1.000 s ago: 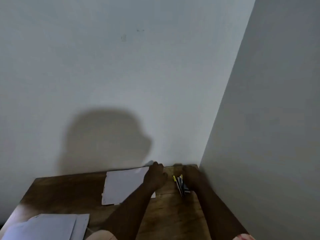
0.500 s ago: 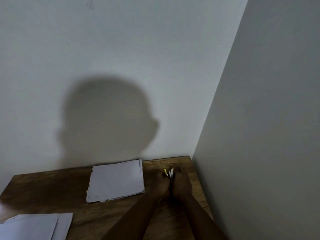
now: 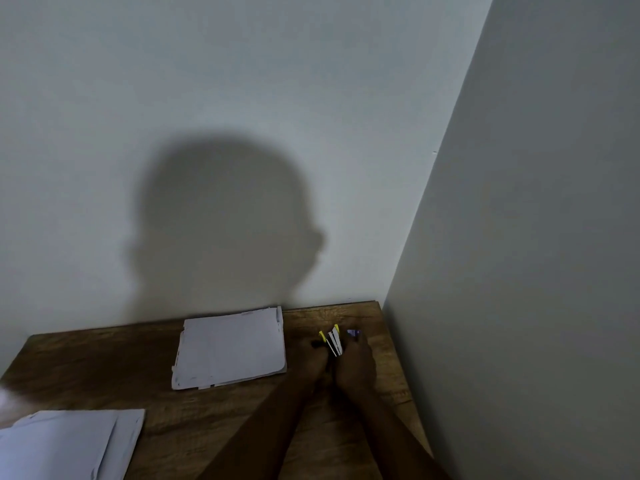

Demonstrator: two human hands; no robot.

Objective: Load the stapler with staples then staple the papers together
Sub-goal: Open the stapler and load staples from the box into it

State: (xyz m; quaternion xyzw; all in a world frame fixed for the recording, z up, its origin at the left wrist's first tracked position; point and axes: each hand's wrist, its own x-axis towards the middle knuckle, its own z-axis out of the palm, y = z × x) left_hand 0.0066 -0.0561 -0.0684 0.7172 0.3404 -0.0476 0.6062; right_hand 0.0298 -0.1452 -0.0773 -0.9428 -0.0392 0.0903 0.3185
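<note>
Both hands are bunched together near the table's (image 3: 104, 358) far right corner, left hand (image 3: 313, 358) and right hand (image 3: 356, 367) both gripping the yellow-tipped stapler (image 3: 333, 341). One paper stack (image 3: 230, 348) lies at the far edge, another stack (image 3: 65, 445) at the near left corner.

Plain room corner, home or small office, can't tell which. Bare pale back wall (image 3: 242, 81) meets bare pale side wall (image 3: 554, 237) at far right. Wooden desk (image 3: 104, 368) with visible grain is pushed into that corner, touching both walls. Desk work setting: stack of white papers (image 3: 230, 348) at the far edge, more loose sheets (image 3: 65, 445) near left, stapler (image 3: 333, 341) at far right. Dim light from behind; shadow (image 3: 225, 230) of a head on the back wall.
</note>
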